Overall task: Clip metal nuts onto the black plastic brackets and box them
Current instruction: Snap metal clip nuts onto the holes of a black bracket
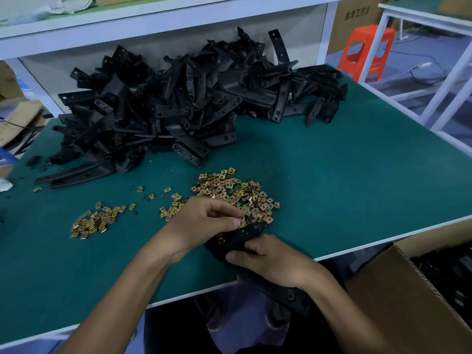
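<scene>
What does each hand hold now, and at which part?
The right hand grips a black plastic bracket around its middle; the left hand seems to pinch a metal nut at the bracket's upper end.

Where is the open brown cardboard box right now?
In the head view it is at the lower right: the open brown cardboard box stands below the near edge of the green-topped table, just right of the right hand and its forearm.

On the surface point(332, 187): main nut pile point(237, 198) just beyond the fingers point(226, 213); smaller nut pile point(94, 221) to their left; bracket heap point(178, 103) well behind. Box point(408, 290) off the surface edge, to their right and nearer.
</scene>
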